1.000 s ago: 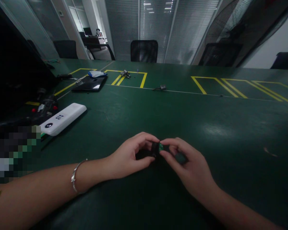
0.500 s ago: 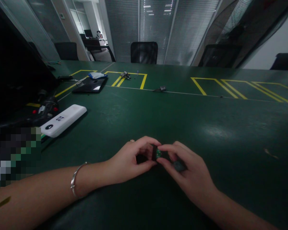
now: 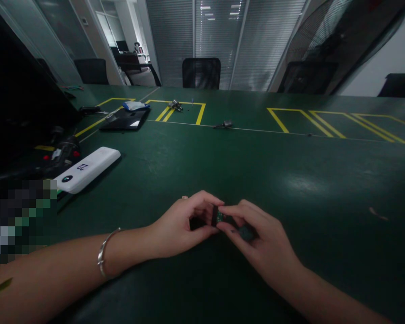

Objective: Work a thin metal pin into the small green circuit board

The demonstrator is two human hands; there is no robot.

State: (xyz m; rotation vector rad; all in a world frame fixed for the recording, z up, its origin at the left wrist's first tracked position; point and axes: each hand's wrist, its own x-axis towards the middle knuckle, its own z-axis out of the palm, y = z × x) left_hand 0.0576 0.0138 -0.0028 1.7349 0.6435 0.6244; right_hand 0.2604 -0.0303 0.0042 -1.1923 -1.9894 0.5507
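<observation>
A small green circuit board [image 3: 219,216] with a dark edge piece is held between both hands, low over the table's near middle. My left hand [image 3: 185,225] is closed, its thumb and fingers pinching the board's dark left side. From the other side, my right hand [image 3: 266,229] pinches the green part between thumb and forefinger. The fingertips of both hands nearly meet and hide much of the board. Its finer details are too dark to make out.
On the green table [image 3: 189,157], a white power bank [image 3: 87,170] lies at left. Behind it are a black flat device [image 3: 124,120] and a blue-and-white packet [image 3: 135,106]. Small metal parts [image 3: 175,105] and a small dark part with a thin stem [image 3: 227,123] lie farther back.
The view has shifted slightly, moving everything a little to the left. Both hands keep their pinch on the board, with the right fingers shifted only slightly.
</observation>
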